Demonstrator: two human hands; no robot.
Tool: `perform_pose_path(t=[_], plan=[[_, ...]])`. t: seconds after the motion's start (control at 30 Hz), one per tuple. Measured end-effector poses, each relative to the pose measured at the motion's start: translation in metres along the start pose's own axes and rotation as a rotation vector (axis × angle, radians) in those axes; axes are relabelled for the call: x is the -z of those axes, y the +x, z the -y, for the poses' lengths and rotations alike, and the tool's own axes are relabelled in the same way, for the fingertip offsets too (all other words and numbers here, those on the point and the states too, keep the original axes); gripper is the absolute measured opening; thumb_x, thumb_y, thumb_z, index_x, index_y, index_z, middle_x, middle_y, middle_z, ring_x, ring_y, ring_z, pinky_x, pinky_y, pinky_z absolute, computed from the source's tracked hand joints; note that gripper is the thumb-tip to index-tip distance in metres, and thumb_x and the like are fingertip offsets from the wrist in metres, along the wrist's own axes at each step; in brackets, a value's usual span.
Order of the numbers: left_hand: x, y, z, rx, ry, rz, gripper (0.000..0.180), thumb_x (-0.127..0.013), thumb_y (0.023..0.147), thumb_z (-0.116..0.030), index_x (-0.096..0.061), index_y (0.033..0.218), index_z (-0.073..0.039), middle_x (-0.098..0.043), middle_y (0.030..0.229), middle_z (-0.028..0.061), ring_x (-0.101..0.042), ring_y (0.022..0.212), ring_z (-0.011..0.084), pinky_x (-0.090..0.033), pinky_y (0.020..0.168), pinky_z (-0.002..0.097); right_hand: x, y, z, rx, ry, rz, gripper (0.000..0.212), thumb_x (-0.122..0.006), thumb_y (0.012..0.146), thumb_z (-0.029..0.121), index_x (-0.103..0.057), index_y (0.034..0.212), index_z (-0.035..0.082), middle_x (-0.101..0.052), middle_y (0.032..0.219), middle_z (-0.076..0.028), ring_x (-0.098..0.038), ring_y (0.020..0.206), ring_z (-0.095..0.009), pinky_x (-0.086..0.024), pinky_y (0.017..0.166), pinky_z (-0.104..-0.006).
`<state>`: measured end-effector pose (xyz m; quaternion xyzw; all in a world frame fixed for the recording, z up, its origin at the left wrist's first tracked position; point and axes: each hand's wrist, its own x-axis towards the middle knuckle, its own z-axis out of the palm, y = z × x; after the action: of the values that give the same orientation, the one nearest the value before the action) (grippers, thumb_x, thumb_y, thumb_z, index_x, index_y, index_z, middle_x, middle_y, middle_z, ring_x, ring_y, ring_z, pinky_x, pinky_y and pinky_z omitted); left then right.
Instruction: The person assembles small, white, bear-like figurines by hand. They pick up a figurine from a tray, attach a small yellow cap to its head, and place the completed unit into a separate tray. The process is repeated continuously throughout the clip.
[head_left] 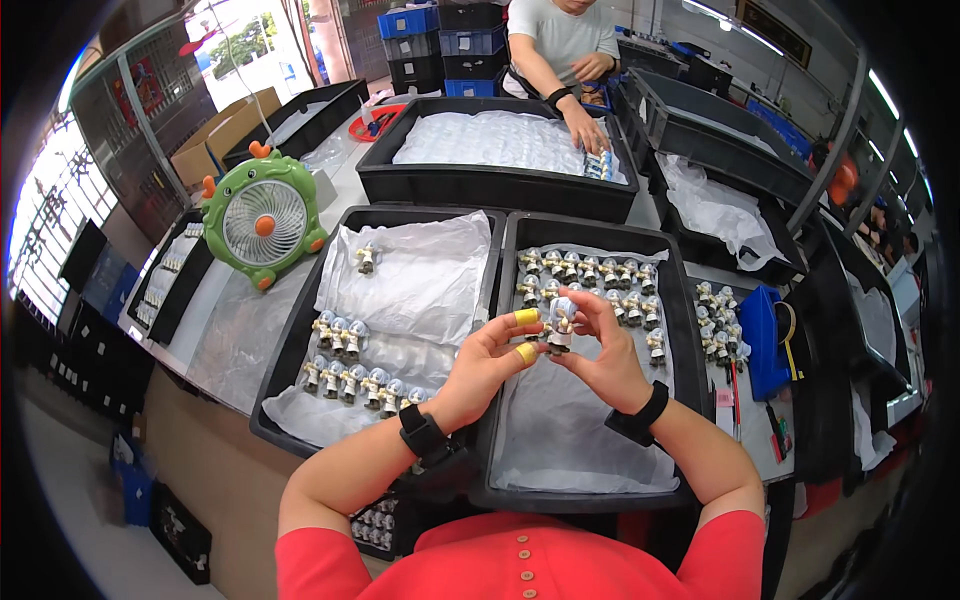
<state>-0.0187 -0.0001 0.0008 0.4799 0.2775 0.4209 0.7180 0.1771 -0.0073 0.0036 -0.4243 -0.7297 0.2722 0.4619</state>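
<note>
Between my two hands, above the right-hand black tray, I hold a small figurine with a pale blue-grey head and dark base. My left hand, yellow tape around two fingertips, pinches it from the left. Fingers of my right hand close on it from the right. Rows of similar figurines stand at the far end of that tray, on white lining. In the left-hand black tray, more figurines stand in rows at the near left, and a single figurine stands farther back.
A green fan stands left of the trays. Loose figurines and a blue bin lie to the right. Across the table, a co-worker reaches into a large black tray. Stacked crates stand behind.
</note>
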Motion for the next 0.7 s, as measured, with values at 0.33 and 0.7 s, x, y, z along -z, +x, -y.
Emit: perform_pose_path(t=[0.33,0.7], plan=[[-0.005,-0.001,-0.004,-0.061,0.000,-0.014,0.045,-0.062,0.083,-0.005,-0.042,0.122,0.000,-0.049,0.117,0.0112,-0.056,0.105,0.0180,-0.048,0.083,0.0288,-0.007,-0.005,0.012,0.095,-0.095,0.060,0.066,-0.074,0.066,0.000,-0.043,0.124,0.006,-0.052,0.120,-0.013,-0.056,0.101,-0.025,-0.047,0.084,-0.0325],[-0.007,-0.002,-0.005,0.041,-0.315,-0.017,0.039,-0.043,0.093,-0.012,-0.036,0.131,-0.003,-0.050,0.120,0.0110,-0.057,0.104,0.0208,-0.045,0.090,0.0325,-0.008,-0.007,0.021,0.127,-0.026,-0.022,0.073,-0.075,0.064,0.000,-0.041,0.128,0.005,-0.051,0.117,-0.013,-0.055,0.101,-0.023,-0.046,0.086,-0.0335]])
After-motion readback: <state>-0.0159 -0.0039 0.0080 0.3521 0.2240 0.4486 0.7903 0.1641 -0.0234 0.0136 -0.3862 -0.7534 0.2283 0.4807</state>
